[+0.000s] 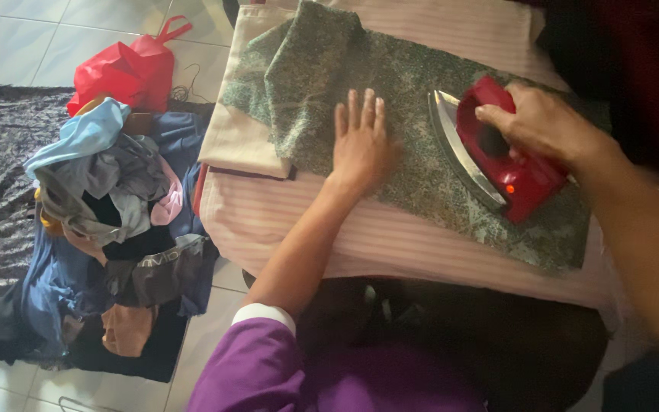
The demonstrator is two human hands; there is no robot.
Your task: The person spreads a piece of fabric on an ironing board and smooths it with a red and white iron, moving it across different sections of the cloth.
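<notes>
A right hand point(539, 122) grips a red iron point(497, 156) resting on green cloth point(413, 84) spread over a striped board point(390, 244); the left hand point(360, 141) lies flat, fingers spread, pressing the cloth just beside it.

The near pink board point(390, 248) is bare, so a hand can pass there. The iron point(497, 152) blocks the right side. Left, a clothes pile point(108, 229) fills the floor.

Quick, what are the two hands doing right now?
Left hand: open, pressed flat on the green patterned cloth.
Right hand: closed around the handle of the red iron.
</notes>
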